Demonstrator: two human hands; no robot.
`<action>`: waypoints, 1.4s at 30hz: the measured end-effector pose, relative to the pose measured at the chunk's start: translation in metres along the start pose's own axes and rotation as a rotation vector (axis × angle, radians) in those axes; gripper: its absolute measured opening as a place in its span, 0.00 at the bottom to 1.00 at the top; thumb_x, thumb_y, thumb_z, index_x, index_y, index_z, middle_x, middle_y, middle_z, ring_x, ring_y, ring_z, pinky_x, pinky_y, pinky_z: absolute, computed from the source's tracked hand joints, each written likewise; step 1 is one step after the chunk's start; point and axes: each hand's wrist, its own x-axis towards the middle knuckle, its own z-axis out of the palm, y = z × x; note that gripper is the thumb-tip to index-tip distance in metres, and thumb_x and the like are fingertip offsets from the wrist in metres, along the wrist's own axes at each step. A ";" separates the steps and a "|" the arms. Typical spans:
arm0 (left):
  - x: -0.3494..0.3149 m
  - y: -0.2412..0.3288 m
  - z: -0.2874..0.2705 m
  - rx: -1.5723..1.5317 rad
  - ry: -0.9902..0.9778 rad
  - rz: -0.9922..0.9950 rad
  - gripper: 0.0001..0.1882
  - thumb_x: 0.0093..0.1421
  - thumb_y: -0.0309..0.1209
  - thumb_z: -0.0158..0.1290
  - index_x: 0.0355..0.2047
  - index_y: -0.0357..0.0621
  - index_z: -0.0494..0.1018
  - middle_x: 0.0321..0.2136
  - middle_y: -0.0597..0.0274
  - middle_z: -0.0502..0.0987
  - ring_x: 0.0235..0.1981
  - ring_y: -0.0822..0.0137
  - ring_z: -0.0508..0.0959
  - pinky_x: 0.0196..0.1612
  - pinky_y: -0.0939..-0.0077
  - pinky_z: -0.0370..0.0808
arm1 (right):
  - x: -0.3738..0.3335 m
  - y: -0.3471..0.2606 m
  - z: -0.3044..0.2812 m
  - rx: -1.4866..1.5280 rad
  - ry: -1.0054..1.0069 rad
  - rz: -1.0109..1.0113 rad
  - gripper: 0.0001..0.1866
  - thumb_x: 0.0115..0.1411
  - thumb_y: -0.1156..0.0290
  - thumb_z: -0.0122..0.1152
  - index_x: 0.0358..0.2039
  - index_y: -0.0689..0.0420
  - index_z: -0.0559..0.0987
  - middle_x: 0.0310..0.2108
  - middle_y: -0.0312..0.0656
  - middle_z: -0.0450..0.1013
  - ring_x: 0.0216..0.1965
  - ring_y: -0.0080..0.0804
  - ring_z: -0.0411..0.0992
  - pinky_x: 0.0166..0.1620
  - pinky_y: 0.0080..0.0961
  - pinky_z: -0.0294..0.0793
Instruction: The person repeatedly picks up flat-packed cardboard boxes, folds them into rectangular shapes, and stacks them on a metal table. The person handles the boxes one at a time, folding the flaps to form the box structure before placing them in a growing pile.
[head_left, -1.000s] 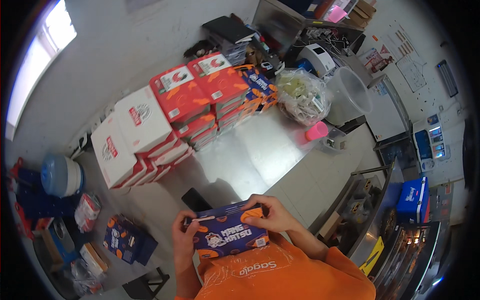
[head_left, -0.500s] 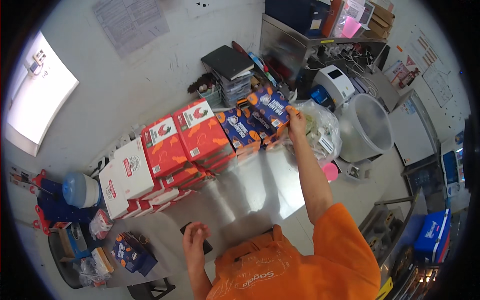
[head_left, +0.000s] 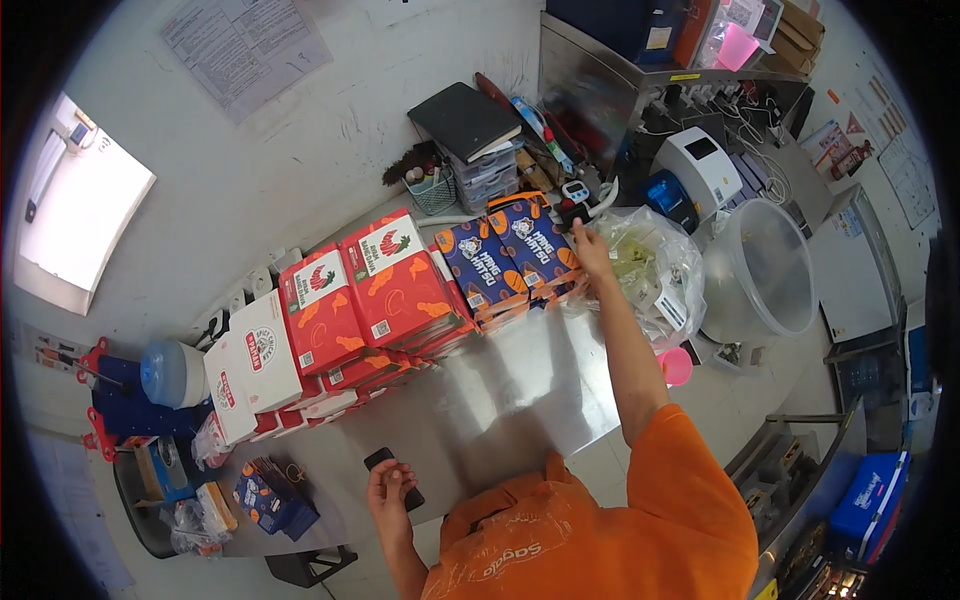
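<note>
My right hand (head_left: 592, 250) reaches to the far right corner of the blue and orange printed boxes (head_left: 532, 242), its fingers closed beside a small black object (head_left: 572, 212). What they grip, if anything, is hidden. A small timer with a display (head_left: 575, 190) sits just beyond. Another blue box (head_left: 480, 268) stands to the left in the same stack. My left hand (head_left: 392, 488) hovers near the table's front edge with loosely bent fingers and nothing visible in it. Behind it lies a black phone (head_left: 380, 458), partly covered by the hand.
Red boxes (head_left: 400, 290) and white boxes (head_left: 262, 345) are stacked along the wall side of the metal table (head_left: 480, 390). A clear plastic bag (head_left: 655, 265) and a clear tub (head_left: 765, 275) stand right of my forearm. More blue packaging (head_left: 275, 498) lies at the near left.
The blue box that my right hand held tilted now rests flat on the stack, beside the other. My right hand has let go of its face. My left hand's fingers have curled more.
</note>
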 end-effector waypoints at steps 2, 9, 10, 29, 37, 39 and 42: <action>0.001 -0.002 -0.002 -0.010 -0.007 0.000 0.11 0.67 0.32 0.53 0.47 0.41 0.72 0.37 0.60 0.77 0.38 0.69 0.78 0.43 0.74 0.77 | 0.023 0.014 0.000 0.015 0.002 0.073 0.40 0.65 0.34 0.46 0.53 0.63 0.78 0.46 0.47 0.77 0.46 0.33 0.72 0.51 0.30 0.69; -0.004 -0.042 -0.065 0.049 0.238 0.045 0.09 0.66 0.25 0.54 0.44 0.34 0.73 0.32 0.58 0.79 0.32 0.72 0.77 0.38 0.77 0.76 | -0.044 0.002 -0.006 -0.734 0.145 -0.440 0.21 0.72 0.60 0.40 0.48 0.60 0.78 0.44 0.49 0.77 0.46 0.44 0.76 0.52 0.38 0.73; 0.010 -0.052 -0.080 0.025 0.241 0.077 0.08 0.66 0.26 0.54 0.43 0.34 0.74 0.30 0.60 0.79 0.30 0.73 0.76 0.36 0.78 0.75 | -0.066 0.017 -0.023 -0.413 0.166 -0.394 0.21 0.72 0.59 0.41 0.46 0.62 0.78 0.41 0.48 0.78 0.42 0.41 0.76 0.48 0.36 0.75; 0.129 -0.081 -0.428 0.998 0.722 -0.209 0.43 0.54 0.49 0.62 0.60 0.30 0.62 0.61 0.36 0.63 0.59 0.31 0.68 0.59 0.48 0.70 | -0.473 0.034 0.115 -0.154 -0.518 -0.103 0.09 0.66 0.74 0.50 0.34 0.64 0.77 0.23 0.39 0.73 0.24 0.24 0.73 0.29 0.21 0.75; 0.104 -0.060 -0.417 1.186 0.806 0.053 0.38 0.48 0.51 0.65 0.48 0.30 0.70 0.47 0.48 0.70 0.49 0.43 0.72 0.47 0.50 0.75 | -0.542 0.023 0.190 -0.393 -0.848 -0.306 0.07 0.64 0.80 0.53 0.33 0.63 0.80 0.24 0.39 0.78 0.26 0.23 0.76 0.33 0.22 0.77; 0.108 -0.051 -0.409 1.140 0.818 0.001 0.39 0.47 0.50 0.65 0.48 0.28 0.69 0.44 0.49 0.69 0.48 0.44 0.72 0.48 0.52 0.75 | -0.540 0.028 0.218 -0.363 -0.917 -0.411 0.08 0.65 0.76 0.54 0.33 0.64 0.80 0.24 0.40 0.78 0.27 0.24 0.78 0.33 0.23 0.77; 0.118 -0.048 -0.404 1.056 0.797 -0.059 0.35 0.50 0.45 0.62 0.47 0.23 0.69 0.47 0.46 0.69 0.48 0.44 0.73 0.47 0.53 0.76 | -0.542 -0.007 0.261 -0.384 -0.943 -0.449 0.11 0.65 0.67 0.60 0.34 0.64 0.81 0.23 0.39 0.78 0.26 0.23 0.76 0.32 0.23 0.76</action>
